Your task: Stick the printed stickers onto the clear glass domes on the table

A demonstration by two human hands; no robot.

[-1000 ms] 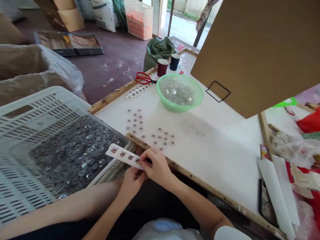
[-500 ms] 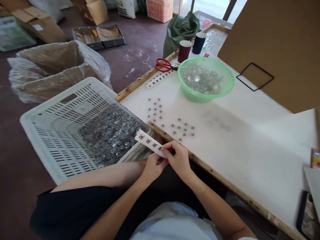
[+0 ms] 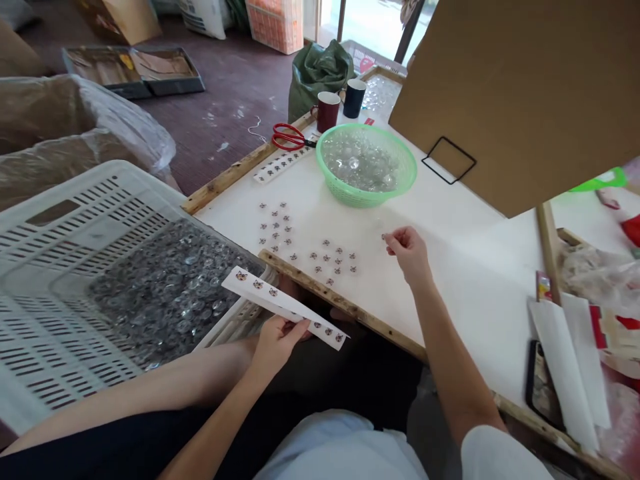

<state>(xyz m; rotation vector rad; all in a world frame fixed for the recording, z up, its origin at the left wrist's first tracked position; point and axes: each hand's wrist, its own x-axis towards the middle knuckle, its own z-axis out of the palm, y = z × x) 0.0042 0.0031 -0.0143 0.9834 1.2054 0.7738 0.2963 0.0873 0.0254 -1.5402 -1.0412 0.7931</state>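
Sticker strip [image 3: 257,285], one piece, is pinched in my left hand [image 3: 277,341] in front of the green basket [image 3: 367,198], my right hand [image 3: 409,253] pinches one sticker [image 3: 383,237] nearer to it, and two mugs [image 3: 328,113] stand behind.

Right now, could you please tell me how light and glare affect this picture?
Head view: daylight washes out the doorway; glints dot the clear pieces in the green plastic basket; the brown board looks dim; the sticker strip shows no strong glare.

Left hand [image 3: 277,341] pinches low, right hand [image 3: 410,253] pinches farther forward
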